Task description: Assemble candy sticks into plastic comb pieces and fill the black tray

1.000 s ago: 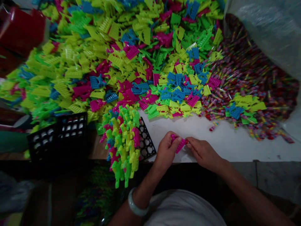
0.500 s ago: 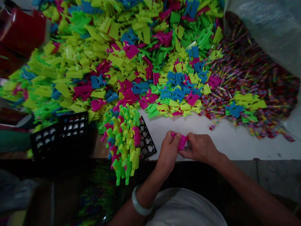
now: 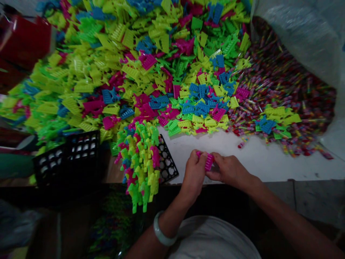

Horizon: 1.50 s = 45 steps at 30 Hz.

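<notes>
Near the table's front edge, my left hand (image 3: 193,172) is closed on the left part of a pink plastic piece (image 3: 209,162) with slatted ridges. The fingers of my right hand (image 3: 229,168) pinch the same piece at its right side. To the left, many green, yellow, pink and blue figures (image 3: 144,162) stand packed in a black tray (image 3: 168,163) with round holes. Behind my hands lies a heap of similar loose plastic pieces (image 3: 201,99).
Small multicoloured sticks (image 3: 291,79) are piled at the right beside clear plastic sheeting (image 3: 299,28). Black perforated trays (image 3: 83,145) stand at the left. A red container (image 3: 24,36) is at the upper left. White table surface (image 3: 269,158) shows on the right.
The view has shifted slightly. The small red tip seen between my right fingers and the pink piece no longer shows; both hands keep their hold.
</notes>
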### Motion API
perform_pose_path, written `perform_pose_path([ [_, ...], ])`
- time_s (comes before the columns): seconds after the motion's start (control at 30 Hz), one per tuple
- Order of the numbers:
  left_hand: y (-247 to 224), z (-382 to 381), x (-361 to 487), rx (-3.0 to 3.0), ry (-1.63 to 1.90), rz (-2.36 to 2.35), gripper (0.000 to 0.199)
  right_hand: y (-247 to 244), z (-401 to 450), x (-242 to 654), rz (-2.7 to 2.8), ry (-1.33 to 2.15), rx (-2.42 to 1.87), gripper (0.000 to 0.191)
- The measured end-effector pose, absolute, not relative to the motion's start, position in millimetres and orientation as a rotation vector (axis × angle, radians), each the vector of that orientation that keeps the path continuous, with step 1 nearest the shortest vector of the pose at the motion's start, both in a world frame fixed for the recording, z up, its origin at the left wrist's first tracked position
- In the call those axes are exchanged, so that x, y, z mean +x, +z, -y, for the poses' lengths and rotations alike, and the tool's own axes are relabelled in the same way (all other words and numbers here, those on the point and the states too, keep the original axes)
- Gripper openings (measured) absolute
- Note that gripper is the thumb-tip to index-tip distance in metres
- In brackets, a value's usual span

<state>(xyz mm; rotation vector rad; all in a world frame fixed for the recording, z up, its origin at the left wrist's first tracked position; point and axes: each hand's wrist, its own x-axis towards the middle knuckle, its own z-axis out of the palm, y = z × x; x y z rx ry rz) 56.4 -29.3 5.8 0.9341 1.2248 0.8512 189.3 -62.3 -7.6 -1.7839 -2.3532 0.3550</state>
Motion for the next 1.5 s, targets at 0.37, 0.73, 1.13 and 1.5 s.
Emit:
perform_pose_path([
  [0.37, 7, 29, 55, 0.857, 0.881, -1.201, 0.016, -1, 63, 187, 2.326, 0.269, -1.77, 0.054],
  [0.73, 6, 31, 58, 0.783, 0.924, -1.212, 0.015, -16, 54, 191, 2.363, -0.016, -1.55, 0.039],
  [1.13, 9, 26, 57, 0.938, 0.841, -1.132, 0.019, -12, 62, 203, 2.208, -0.039, -1.645, 0.057],
  [1.5, -6, -11, 56, 1.322, 0.976, -1.266, 0.021, 0, 10, 292, 1.605, -0.341, -1.921, 0.045],
])
